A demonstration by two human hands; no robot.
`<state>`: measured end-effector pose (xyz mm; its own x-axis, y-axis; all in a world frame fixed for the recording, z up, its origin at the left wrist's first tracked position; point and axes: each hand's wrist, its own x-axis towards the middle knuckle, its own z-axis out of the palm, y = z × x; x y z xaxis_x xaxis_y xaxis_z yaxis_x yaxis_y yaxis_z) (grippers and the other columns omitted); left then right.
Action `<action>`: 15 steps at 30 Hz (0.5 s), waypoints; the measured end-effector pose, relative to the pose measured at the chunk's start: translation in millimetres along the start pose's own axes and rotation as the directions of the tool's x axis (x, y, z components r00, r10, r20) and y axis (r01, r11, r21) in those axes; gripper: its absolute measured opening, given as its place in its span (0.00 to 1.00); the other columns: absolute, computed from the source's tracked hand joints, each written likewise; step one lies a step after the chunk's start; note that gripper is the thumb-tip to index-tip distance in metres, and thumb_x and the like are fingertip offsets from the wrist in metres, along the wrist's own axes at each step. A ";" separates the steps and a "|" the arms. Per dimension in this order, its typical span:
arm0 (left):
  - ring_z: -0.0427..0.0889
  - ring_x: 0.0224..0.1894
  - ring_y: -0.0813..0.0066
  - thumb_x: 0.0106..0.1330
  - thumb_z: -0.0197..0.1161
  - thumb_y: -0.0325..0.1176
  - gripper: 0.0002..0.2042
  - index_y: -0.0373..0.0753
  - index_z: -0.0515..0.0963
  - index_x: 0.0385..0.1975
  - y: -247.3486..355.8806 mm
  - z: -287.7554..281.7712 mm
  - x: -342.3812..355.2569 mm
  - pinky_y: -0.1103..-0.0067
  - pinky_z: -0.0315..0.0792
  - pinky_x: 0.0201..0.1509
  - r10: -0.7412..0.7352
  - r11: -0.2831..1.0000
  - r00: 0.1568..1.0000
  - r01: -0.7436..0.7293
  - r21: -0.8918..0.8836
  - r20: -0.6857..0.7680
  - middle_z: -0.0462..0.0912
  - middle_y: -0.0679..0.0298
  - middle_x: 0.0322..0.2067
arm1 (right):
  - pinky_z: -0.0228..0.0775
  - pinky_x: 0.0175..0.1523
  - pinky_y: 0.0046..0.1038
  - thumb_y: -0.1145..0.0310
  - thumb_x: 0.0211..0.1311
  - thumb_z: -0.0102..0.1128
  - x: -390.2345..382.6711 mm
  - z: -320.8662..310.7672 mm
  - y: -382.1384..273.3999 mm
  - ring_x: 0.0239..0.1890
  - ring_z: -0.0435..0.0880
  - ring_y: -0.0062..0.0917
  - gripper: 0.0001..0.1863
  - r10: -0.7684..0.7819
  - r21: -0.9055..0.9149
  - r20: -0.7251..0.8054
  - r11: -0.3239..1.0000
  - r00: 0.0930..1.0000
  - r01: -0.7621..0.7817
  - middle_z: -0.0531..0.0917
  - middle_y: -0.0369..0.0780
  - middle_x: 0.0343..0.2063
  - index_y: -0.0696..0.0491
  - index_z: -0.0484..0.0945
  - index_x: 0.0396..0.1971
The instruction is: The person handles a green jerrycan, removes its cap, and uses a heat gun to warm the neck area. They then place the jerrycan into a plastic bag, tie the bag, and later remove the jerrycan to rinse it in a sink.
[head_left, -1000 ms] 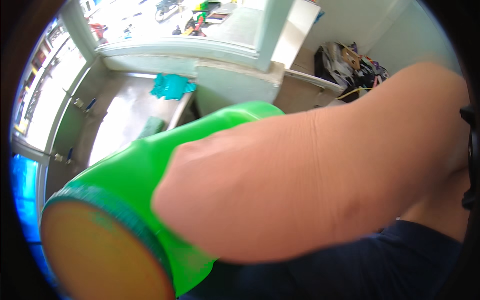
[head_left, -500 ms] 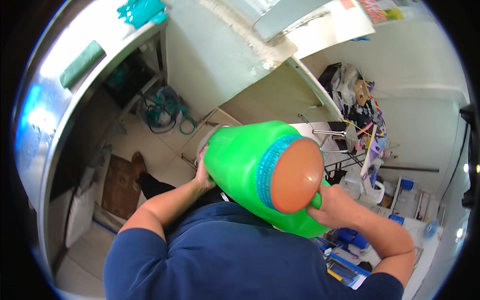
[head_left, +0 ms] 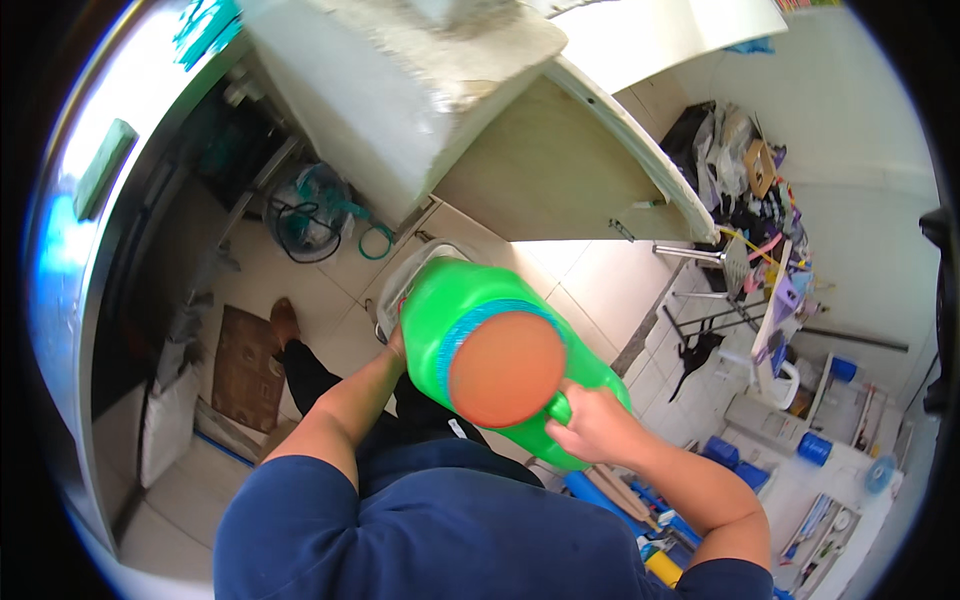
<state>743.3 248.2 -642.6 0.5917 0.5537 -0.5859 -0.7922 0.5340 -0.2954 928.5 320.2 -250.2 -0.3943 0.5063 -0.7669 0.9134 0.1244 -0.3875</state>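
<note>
Plainly enough from where I stand, the big bright-green plastic jug [head_left: 430, 325], its round orange end [head_left: 507, 370] ringed by a ribbed teal band [head_left: 455, 343], is up in front of the person's navy-shirted chest, and taking it as the clock's hub, the right hand [head_left: 605, 428] is curled firmly round its green handle at four o'clock. At nine, the left hand [head_left: 398, 345] lies against its side, fingers hidden, so I cannot tell how tightly it grips. A whitish rounded container [head_left: 395, 290] peeks out at eleven, a shiny metal stool [head_left: 735, 262] stands at two, and a brown patterned mat [head_left: 245, 370] lies at nine.
</note>
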 end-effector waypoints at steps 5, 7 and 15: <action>0.81 0.47 0.68 0.69 0.54 0.43 0.22 0.36 0.72 0.57 28.5 0.2 1.6 0.71 0.75 0.52 0.060 0.974 0.976 -0.011 0.226 -0.208 0.81 0.57 0.47 | 0.75 0.34 0.44 0.63 0.54 0.63 44.7 12.8 32.4 0.28 0.82 0.49 0.23 -0.114 0.058 -0.016 0.992 0.993 0.114 0.81 0.53 0.23 0.62 0.73 0.46; 0.81 0.46 0.68 0.69 0.54 0.42 0.22 0.36 0.73 0.57 37.8 0.0 -2.4 0.71 0.75 0.52 0.120 0.941 0.944 -0.010 0.338 -0.308 0.81 0.57 0.47 | 0.75 0.34 0.44 0.62 0.55 0.63 57.5 13.0 38.8 0.28 0.82 0.49 0.22 -0.111 0.087 -0.051 0.989 0.992 0.116 0.81 0.52 0.23 0.61 0.74 0.45; 0.81 0.44 0.68 0.67 0.55 0.39 0.21 0.35 0.73 0.57 117.6 4.4 10.2 0.72 0.75 0.50 0.484 0.654 0.717 0.085 0.752 -0.501 0.82 0.57 0.45 | 0.76 0.36 0.34 0.62 0.61 0.62 41.4 -3.8 130.3 0.30 0.84 0.34 0.13 -0.344 0.207 -0.672 0.763 0.656 0.612 0.83 0.45 0.25 0.57 0.75 0.37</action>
<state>656.8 319.5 -680.0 -0.0338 0.3350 -0.9416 -0.3555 0.8765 0.3246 1031.5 360.6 -330.5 -0.5053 0.8625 -0.0258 0.4347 0.2287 -0.8711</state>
